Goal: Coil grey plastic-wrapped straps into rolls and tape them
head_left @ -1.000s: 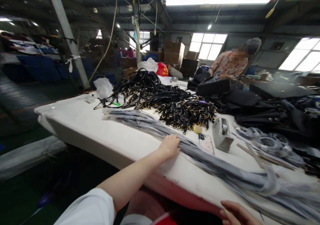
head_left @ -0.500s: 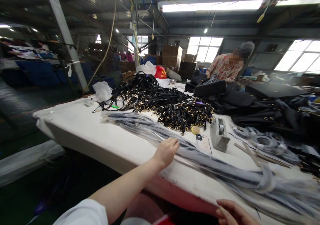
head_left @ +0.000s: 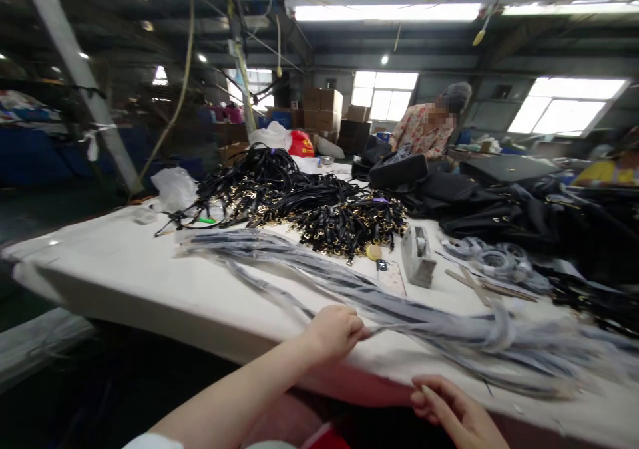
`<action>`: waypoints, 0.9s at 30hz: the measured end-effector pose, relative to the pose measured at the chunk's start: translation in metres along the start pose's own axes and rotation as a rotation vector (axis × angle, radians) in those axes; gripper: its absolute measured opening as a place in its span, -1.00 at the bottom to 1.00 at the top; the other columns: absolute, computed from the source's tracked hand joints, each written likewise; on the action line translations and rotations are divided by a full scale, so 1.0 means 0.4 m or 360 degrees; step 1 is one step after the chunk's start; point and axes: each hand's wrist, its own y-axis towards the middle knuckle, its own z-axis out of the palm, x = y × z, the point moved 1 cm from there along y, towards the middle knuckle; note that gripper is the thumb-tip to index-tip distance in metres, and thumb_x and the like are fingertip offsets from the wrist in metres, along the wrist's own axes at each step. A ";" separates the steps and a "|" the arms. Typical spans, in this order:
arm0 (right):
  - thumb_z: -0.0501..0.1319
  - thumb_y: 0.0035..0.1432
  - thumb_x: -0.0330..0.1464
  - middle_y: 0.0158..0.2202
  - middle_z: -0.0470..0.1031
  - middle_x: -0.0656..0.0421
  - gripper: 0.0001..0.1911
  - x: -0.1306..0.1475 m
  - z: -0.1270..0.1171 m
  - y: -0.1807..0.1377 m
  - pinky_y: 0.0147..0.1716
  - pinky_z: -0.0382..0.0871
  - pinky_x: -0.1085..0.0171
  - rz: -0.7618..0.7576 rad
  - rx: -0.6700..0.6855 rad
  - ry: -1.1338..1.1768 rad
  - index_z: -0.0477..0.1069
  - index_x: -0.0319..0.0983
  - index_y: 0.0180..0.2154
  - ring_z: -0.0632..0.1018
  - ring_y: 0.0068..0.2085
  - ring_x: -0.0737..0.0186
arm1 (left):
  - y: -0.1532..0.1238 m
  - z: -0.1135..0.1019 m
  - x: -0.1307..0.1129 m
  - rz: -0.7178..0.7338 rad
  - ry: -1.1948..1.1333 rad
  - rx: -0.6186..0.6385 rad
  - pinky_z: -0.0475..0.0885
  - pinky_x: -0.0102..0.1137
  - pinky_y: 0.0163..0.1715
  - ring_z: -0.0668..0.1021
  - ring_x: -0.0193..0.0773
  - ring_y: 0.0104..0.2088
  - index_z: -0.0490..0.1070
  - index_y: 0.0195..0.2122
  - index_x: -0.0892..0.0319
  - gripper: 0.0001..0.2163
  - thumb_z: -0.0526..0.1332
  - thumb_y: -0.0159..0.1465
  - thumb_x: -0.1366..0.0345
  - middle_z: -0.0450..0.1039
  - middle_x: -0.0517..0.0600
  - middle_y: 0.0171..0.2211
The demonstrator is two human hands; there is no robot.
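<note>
A long bundle of grey plastic-wrapped straps [head_left: 399, 309] lies across the white table [head_left: 140, 276], bound by a band near its right end. My left hand [head_left: 333, 332] is closed in a pinch on one wrapped strap [head_left: 279, 296], drawn out of the bundle toward the near edge. My right hand [head_left: 456, 414] rests at the table's near edge below the bundle, fingers loosely curled, nothing visible in them.
A heap of black straps with gold buckles [head_left: 309, 203] covers the table's middle. A tape dispenser [head_left: 417, 256], a phone [head_left: 392, 277] and black bags [head_left: 499, 209] lie to the right. A person in a floral top [head_left: 422, 130] works at the far side.
My left hand slid back from the bundle toward the near edge, closing on one strap and pulling it out. The right hand came further up into view. The view shifted right.
</note>
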 end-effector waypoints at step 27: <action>0.04 0.16 0.15 -0.29 0.62 -0.03 -0.39 0.014 -0.157 -0.065 0.01 0.34 0.05 -0.0029 -0.0415 -0.0768 0.57 -0.20 -0.38 0.57 -0.10 -0.07 | 0.004 -0.034 -0.139 -0.0415 -0.2565 -0.0200 0.37 -0.44 -0.47 0.45 -0.31 -0.57 0.44 -0.24 0.22 -0.61 0.17 0.28 -0.07 0.40 -0.08 -0.62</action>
